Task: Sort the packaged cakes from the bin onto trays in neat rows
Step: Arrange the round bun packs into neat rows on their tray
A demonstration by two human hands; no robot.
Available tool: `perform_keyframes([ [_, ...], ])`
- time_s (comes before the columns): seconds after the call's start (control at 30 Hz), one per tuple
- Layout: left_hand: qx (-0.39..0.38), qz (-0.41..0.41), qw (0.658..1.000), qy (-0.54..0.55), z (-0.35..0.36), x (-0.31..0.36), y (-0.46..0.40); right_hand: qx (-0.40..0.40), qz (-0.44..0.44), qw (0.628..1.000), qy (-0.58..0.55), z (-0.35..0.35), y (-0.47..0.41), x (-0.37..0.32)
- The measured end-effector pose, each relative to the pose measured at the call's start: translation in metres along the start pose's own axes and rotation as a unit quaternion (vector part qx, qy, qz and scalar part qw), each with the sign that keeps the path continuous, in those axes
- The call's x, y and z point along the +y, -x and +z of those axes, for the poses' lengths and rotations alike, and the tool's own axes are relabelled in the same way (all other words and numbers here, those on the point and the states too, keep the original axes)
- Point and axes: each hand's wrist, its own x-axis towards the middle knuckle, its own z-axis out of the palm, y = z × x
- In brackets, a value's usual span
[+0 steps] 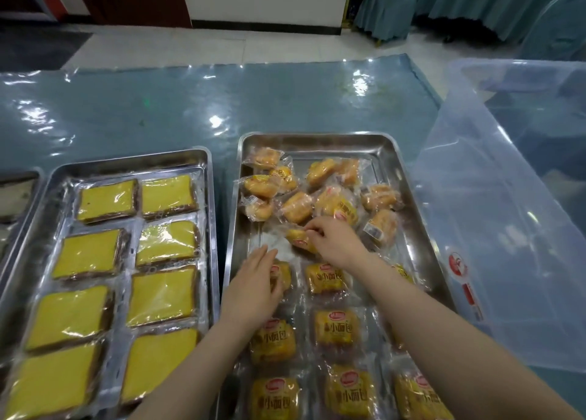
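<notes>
Packaged cakes, small golden buns in clear wrappers, are lying heaped at the far end of the right tray and lined in rows nearer, the right hand pinching one wrapped bun while the left hand is resting flat, fingers together, on a row bun

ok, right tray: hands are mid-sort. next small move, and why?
Probably draw the packet pinched by the right hand toward the near side and lay it flat above the middle column, beside the packet under the left hand. The near rows are already neat; the far half is a loose pile.
</notes>
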Motion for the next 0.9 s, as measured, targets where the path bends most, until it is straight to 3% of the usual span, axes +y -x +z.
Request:
perform_keyframes([
  [0.1, -0.006, 0.031, 0.999, -0.041, 0.004, -0.005, 0.004, -0.04, -0.003, 0.999, 0.022, 0.001, -0.018, -0.015],
  [0.2, 0.031, 0.044, 0.998, -0.011, 0.004, -0.005, 0.004, -0.073, -0.007, 0.996, 0.049, 0.007, -0.034, -0.028],
  [0.33, 0.12, 0.061, 0.991, 0.004, -0.001, -0.008, 0.002, -0.066, -0.017, 0.998, 0.017, 0.023, -0.045, -0.039],
  [0.43, 0.115, 0.115, 0.986, -0.021, -0.002, -0.009, -0.005, -0.056, -0.037, 0.997, -0.026, 0.035, -0.044, -0.044],
  [0.57, 0.018, 0.075, 0.991, -0.109, 0.005, -0.013, -0.017, 0.038, -0.044, 0.998, -0.027, 0.029, -0.034, -0.038],
  [0.7, 0.004, 0.057, 0.985, -0.165, 0.016, -0.014, -0.017, 0.194, -0.023, 0.976, 0.093, 0.002, -0.015, -0.004],
  [0.77, 0.01, 0.058, 0.982, -0.178, 0.018, -0.014, -0.016, 0.251, 0.031, 0.961, 0.116, -0.008, -0.005, 0.012],
  [0.83, 0.009, 0.058, 0.982, -0.18, 0.019, -0.014, -0.016, 0.227, 0.091, 0.961, 0.128, -0.013, 0.003, 0.025],
  [0.9, 0.004, 0.059, 0.982, -0.179, 0.019, -0.013, -0.016, 0.172, 0.091, 0.971, 0.139, -0.016, 0.006, 0.035],
])
